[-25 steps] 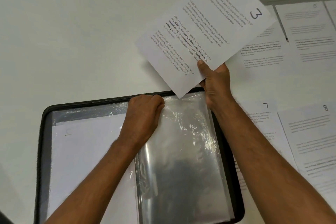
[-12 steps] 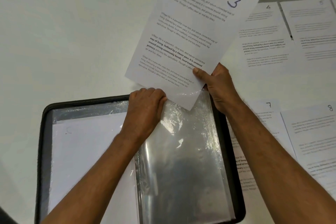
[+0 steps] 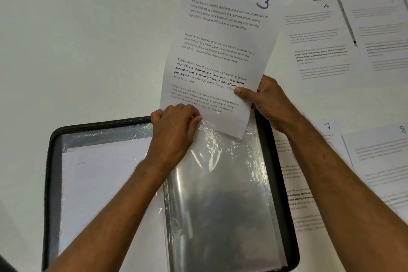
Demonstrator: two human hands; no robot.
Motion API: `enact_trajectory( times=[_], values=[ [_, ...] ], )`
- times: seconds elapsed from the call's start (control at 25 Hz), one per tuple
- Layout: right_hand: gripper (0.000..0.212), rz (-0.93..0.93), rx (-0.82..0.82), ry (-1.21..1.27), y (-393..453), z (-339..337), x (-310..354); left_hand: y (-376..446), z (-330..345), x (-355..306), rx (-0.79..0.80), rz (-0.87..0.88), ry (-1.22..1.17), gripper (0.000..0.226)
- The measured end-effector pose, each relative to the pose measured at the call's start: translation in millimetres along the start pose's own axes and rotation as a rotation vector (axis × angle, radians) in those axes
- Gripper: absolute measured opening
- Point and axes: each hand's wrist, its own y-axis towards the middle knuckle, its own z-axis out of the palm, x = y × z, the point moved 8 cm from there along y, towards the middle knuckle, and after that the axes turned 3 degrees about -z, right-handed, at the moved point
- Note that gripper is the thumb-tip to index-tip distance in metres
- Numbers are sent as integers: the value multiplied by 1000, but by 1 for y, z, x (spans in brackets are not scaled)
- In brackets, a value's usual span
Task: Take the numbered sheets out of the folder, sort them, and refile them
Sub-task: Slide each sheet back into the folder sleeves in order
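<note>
- An open black folder (image 3: 268, 161) is seen nearest on the table; a sheet sits in its left sleeve (image 3: 106, 183).
- The right sleeve's (image 3: 220, 194) top edge is pinched by the left hand (image 3: 174, 130).
- Sheet 3 (image 3: 220, 51), gripped by the right hand (image 3: 267, 99), is held at that opening.
- Four numbered sheets are laid beyond: 7 (image 3: 291, 183), 8 (image 3: 379, 157), 4 (image 3: 318, 46) and one further (image 3: 384, 28).

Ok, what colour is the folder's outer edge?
Black, running round the folder; it shows best along the top left in the head view.

White sheet (image 3: 220, 51) — black print, inked 3 — over a black-edged folder (image 3: 276, 183) with clear, glossy sleeves (image 3: 220, 194).
</note>
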Motion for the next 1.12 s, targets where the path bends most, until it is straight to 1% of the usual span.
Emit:
enact_trajectory(
  times=[0.12,0.36,0.48,0.56,0.68,0.72,0.8,0.88,1.04,1.12],
  values=[
    [35,7,45,-45,2,-2,0,6,-5,17,30,-52,-41,14],
    [40,1,100,-93,8,-2,1,7,-29,38,4,-121,42,20],
    [38,11,122,-116,10,-3,1,9,-32,48,-9,-189,34,14],
    [39,17,133,-131,12,-3,1,12,-31,54,-15,-268,-43,9],
    [37,22,149,-158,14,-2,3,16,-25,69,3,-442,-243,23],
    [35,22,152,-167,15,-3,3,18,-23,74,14,-483,-296,22],
    [33,21,152,-176,16,-3,5,21,-20,81,32,-533,-379,17],
    [35,17,143,-182,17,-5,6,22,-22,84,52,-573,-434,21],
    [36,6,98,-157,18,-9,4,22,-20,86,152,-672,-568,15],
    [34,8,76,-134,18,-10,2,20,-20,87,204,-729,-634,15]
  ],
)
